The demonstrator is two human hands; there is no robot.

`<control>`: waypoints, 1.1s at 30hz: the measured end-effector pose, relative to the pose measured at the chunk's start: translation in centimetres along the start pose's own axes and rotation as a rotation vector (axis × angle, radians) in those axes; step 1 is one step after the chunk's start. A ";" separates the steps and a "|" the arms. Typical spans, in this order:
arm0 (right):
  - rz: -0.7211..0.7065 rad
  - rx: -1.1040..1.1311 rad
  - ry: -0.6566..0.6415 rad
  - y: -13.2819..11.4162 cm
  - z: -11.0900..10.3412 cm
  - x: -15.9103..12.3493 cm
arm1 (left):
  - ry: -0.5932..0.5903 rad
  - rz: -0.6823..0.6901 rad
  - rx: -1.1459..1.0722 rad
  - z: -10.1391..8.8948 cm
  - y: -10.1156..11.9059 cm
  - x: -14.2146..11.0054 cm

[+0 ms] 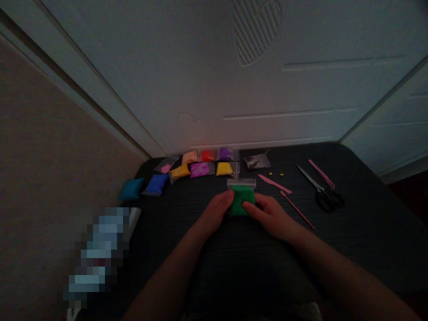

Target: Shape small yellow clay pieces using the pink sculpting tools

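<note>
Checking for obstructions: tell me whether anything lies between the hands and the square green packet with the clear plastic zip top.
Nothing visible does: the left hand and right hand both hold the green packet directly.

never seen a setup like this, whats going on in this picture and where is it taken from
There is no machine here. A camera on a person's head looks forward and down at their bare left hand and right hand. Together they hold a clear bag of green material. On the dark table lie small coloured bags beyond the hands, with pink tools and scissors to the right. The item at the left is pixelated, so I cannot name it.
</note>
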State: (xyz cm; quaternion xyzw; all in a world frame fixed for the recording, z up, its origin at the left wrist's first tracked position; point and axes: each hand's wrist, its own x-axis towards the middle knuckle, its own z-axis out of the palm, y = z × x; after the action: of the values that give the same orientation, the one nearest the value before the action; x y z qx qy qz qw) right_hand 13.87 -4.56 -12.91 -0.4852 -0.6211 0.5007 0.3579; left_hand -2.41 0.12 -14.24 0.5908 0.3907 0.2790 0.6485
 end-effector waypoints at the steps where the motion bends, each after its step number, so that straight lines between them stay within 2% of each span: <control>1: -0.001 0.032 0.018 0.0 -0.1 0.0 | -0.028 0.017 0.020 -0.1 0.1 0.0; 4: 0.001 0.123 0.066 0.1 -0.3 0.1 | -0.122 0.006 0.075 -0.4 0.5 -0.1; 7: 0.021 0.194 0.073 0.2 -0.3 0.2 | -0.158 -0.061 0.111 -0.4 0.6 -0.3; 12: 0.056 0.275 0.065 0.2 -0.1 0.2 | -0.151 -0.098 0.033 -0.3 0.1 -0.4; 18: 0.088 0.202 0.051 0.0 -0.4 0.3 | -0.029 -0.028 0.082 -0.2 0.2 -0.2; 25: 0.073 0.142 0.070 0.4 -0.4 0.4 | 0.012 -0.049 0.056 -0.3 -0.3 0.2; 33: 0.072 0.212 0.081 0.4 -0.3 0.4 | -0.080 -0.030 0.047 -0.5 0.2 -0.2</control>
State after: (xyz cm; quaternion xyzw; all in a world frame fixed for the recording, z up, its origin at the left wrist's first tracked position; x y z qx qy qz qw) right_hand 14.11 -4.12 -13.24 -0.4863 -0.5318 0.5561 0.4141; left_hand -2.89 0.25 -13.97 0.6108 0.3795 0.2361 0.6536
